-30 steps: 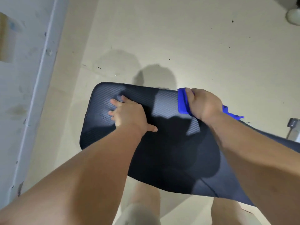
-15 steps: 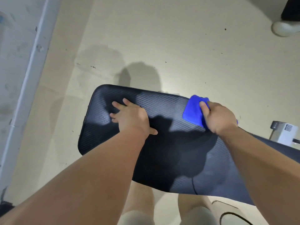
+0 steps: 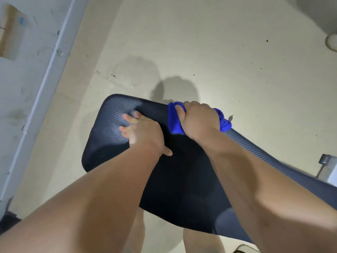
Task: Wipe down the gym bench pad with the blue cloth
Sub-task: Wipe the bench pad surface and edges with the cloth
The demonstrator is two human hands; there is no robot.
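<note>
Bench pad (image 3: 113, 143) under both hands; floor (image 3: 200, 42) around.

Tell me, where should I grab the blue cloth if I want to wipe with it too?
Grab the blue cloth around its bunched middle, coming down from above, as the right hand does now. It is scrunched into a wad on the far edge of the bench pad, with loose ends poking out both sides, so a fist over the middle probably keeps the ends from dragging.

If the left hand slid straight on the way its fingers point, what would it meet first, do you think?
Probably nothing but bare bench pad until the left hand reaches the pad's rounded end, then floor beyond.
</note>
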